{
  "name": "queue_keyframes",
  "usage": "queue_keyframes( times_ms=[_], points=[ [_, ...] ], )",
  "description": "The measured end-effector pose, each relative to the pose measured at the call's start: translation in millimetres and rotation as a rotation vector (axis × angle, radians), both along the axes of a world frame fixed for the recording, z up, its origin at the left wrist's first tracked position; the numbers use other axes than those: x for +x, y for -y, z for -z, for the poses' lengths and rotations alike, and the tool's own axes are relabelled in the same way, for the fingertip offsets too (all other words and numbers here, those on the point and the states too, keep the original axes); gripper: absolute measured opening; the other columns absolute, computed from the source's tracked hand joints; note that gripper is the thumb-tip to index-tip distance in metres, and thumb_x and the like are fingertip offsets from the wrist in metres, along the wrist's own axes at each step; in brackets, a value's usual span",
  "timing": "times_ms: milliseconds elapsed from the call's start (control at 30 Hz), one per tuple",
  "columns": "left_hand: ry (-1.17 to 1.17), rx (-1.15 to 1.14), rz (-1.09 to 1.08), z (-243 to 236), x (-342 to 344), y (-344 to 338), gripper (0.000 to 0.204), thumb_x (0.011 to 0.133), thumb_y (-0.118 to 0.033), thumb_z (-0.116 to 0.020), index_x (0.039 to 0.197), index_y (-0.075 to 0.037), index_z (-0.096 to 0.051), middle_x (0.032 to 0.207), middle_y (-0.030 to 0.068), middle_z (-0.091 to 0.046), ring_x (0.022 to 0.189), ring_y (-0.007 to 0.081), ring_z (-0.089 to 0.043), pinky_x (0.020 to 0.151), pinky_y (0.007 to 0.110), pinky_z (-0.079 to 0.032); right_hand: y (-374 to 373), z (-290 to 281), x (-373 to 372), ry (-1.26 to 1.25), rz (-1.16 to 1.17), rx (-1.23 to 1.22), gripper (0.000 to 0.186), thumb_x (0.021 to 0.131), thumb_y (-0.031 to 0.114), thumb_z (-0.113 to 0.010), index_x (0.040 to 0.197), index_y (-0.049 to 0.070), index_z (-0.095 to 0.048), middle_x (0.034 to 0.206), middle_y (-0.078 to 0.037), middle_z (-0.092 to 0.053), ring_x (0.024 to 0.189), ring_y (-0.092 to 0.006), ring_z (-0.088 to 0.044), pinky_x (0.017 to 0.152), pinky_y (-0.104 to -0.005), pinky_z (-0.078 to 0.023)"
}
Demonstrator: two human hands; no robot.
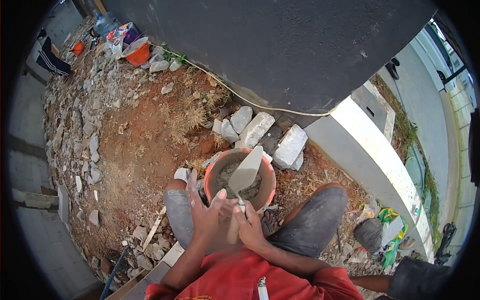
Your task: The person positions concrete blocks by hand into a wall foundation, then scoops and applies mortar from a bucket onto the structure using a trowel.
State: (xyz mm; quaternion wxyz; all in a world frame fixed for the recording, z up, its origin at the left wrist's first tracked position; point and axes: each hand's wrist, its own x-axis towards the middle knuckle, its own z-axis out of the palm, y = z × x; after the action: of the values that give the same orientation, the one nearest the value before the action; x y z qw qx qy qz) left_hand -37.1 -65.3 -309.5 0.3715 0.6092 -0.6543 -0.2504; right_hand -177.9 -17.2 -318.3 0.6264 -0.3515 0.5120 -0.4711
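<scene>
Between my bent knees stands an orange bucket point(272, 182) with wet grey mortar point(226, 174) inside. My right hand point(251, 231) is closed round the handle of a pointed trowel point(246, 172). The trowel's pale grey blade tilts up over the bucket, tip away from me. Close by its left side is my left hand point(204, 215), fingers apart, some of them near the trowel's neck. Whether those fingers touch the trowel, I cannot tell.
Broken concrete blocks point(291, 145) lie beyond the bucket along a dark wall point(280, 50). Rubble point(92, 145) spreads leftward. Another orange bucket point(137, 54) stands far left, near a person's striped trousers point(52, 60). Bags point(370, 232) and another person's dark shorts point(420, 280) are at right.
</scene>
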Motion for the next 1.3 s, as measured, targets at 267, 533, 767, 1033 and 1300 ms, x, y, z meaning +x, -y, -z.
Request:
queue_keyframes(
  times_ms=[267,533,767,1033,1300],
  points=[
    [-0.542,0.577,-0.336,89,15,-6,0.085,0.087,-0.002,-0.071,0.158,0.001,-0.025,0.147,0.0210,-0.048,0.128,0.0277,-0.054,0.106,0.038,-0.046,5,-2,-86,-0.112,0.114,0.155,0.034,0.108,0.029,-0.054,0.130,0.003,-0.050,0.083,-0.004,-0.059,0.060,-0.0078,-0.055,0.054,-0.0253,-0.051],
    [-0.898,0.307,-0.105,79,1,56,0.031,0.101,-0.017,-0.067,0.127,0.001,-0.069,0.109,0.0031,-0.071,0.098,0.0106,-0.063,0.089,0.028,-0.050,17,-50,-164,-1.025,-0.332,-0.146,0.046,0.101,0.032,-0.057,0.137,0.003,-0.052,0.104,-0.033,-0.068,0.096,-0.0512,-0.067,0.090,-0.0516,-0.054],
    [-0.418,0.375,0.172,46,26,78,0.038,0.101,-0.016,-0.068,0.133,0.005,-0.065,0.121,0.0062,-0.071,0.107,0.0102,-0.063,0.095,0.027,-0.049,56,5,-139,-1.496,-0.557,-0.309,0.044,0.093,0.022,-0.062,0.129,-0.004,-0.060,0.089,-0.023,-0.073,0.082,-0.0365,-0.073,0.074,-0.0473,-0.058],
    [-0.500,0.399,0.164,63,42,97,0.034,0.095,-0.001,-0.070,0.128,0.007,-0.066,0.118,0.0089,-0.072,0.110,0.0137,-0.066,0.098,0.029,-0.050,64,34,-65,-1.381,-0.770,-0.441,0.040,0.091,0.014,-0.059,0.125,-0.008,-0.058,0.089,-0.023,-0.070,0.075,-0.0360,-0.073,0.069,-0.0478,-0.059],
    [-0.765,0.385,0.130,51,34,83,0.030,0.093,-0.003,-0.075,0.121,0.005,-0.070,0.106,0.0028,-0.073,0.094,0.0074,-0.065,0.086,0.025,-0.051,43,-24,-151,-1.181,-0.533,-0.186,0.046,0.095,0.026,-0.062,0.131,-0.001,-0.057,0.095,-0.026,-0.070,0.086,-0.0432,-0.070,0.077,-0.0510,-0.057]
  ],
)
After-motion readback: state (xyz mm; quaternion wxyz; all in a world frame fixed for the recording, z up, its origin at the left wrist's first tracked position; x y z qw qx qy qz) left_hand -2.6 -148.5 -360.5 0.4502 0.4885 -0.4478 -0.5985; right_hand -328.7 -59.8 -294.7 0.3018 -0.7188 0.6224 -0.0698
